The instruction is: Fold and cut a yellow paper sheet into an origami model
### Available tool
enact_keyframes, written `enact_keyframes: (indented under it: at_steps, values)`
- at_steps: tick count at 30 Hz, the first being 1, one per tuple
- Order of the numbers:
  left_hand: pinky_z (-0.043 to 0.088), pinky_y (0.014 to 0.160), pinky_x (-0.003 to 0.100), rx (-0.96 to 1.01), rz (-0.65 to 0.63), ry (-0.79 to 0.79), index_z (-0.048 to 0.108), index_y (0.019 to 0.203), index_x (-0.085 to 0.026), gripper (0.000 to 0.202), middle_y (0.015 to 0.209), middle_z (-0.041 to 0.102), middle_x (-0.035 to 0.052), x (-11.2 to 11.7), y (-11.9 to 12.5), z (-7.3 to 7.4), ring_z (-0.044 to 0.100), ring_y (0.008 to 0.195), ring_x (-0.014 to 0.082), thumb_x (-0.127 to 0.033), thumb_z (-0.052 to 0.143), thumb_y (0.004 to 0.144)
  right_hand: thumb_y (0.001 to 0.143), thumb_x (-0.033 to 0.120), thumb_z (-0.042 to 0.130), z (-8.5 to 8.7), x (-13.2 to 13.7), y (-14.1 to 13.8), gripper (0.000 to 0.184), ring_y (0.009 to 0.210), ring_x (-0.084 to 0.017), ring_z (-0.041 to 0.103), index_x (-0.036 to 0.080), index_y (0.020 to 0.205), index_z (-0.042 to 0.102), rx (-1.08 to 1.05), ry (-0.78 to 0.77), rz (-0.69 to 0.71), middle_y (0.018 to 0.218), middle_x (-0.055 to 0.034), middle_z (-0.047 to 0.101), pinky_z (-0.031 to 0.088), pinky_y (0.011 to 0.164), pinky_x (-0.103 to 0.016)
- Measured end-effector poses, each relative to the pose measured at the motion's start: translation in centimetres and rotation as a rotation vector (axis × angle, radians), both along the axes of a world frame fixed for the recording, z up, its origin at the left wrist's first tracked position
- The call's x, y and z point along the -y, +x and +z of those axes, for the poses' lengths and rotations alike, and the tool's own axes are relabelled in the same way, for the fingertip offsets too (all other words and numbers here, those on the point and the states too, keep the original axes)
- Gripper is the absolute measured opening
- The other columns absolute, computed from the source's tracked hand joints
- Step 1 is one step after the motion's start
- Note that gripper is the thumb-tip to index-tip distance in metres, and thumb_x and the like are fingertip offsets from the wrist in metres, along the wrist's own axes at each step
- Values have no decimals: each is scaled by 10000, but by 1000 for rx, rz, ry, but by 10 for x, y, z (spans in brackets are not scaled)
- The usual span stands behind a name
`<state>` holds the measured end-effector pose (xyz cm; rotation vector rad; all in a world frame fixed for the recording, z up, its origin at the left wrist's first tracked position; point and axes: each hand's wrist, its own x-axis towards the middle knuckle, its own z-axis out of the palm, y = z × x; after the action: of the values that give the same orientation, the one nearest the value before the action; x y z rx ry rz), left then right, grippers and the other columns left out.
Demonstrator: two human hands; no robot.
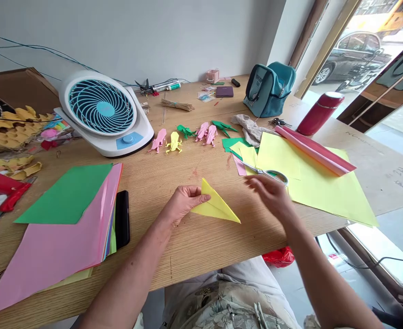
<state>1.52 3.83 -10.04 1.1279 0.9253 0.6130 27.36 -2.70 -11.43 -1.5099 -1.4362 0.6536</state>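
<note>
A yellow sheet of paper folded into a triangle (220,209) is pinched in my left hand (183,202), thumb on top, just over the table. Its long point faces right. My right hand (272,195) is off to the right of the triangle, fingers stretched out and a little blurred, with nothing seen in it. Right behind that hand lie scissors (281,175) with pale handles, resting on yellow, green and pink paper scraps. Farther back stand folded paper animals: a yellow one (174,142), a pink one (158,140), a green one (186,131) and others.
A white fan (102,109) stands back left. Stacked coloured paper (64,246) and a black phone (122,219) lie at left. Large yellow sheets (331,196), a pink roll (318,151), a red bottle (320,114) and a teal bag (268,91) occupy the right.
</note>
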Motion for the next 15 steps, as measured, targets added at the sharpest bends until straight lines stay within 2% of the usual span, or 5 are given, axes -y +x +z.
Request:
enact_keyframes:
  at_steps: [2,3,6,11,15]
  values:
    - [433,629,212,14,-26,-15,757,745,-140,398,726,727,27,0,0,2,607,652,122,-424,924,521,910,465,522,-7,-1,36,370,844,-229,629,179,1076,688,388,57,-250,1049,-125,654,481,782,-374]
    - [430,633,207,25,-40,-14,762,750,-142,392,731,730,27,1,0,3,605,656,118,-424,922,530,898,451,534,-11,-2,52,388,917,-266,620,169,1123,677,569,35,-283,1085,-150,635,474,816,-404]
    - [422,632,198,65,-76,-7,769,769,-151,370,738,730,22,3,2,3,600,657,109,-435,904,572,919,421,490,-20,-6,82,362,922,-285,612,170,1100,679,865,-80,-196,1060,-155,623,463,796,-410]
    - [413,622,190,89,-101,1,770,802,-158,343,761,727,15,7,2,0,594,650,99,-445,867,641,935,480,462,-16,-9,83,368,803,-259,607,186,1038,657,1023,-197,-150,957,-118,636,426,701,-369]
    - [428,652,193,79,-123,-16,766,834,-164,330,792,731,13,8,2,0,609,674,101,-430,857,662,945,464,434,-7,10,72,358,825,-278,607,162,1040,601,986,-156,-227,900,-127,659,411,727,-385]
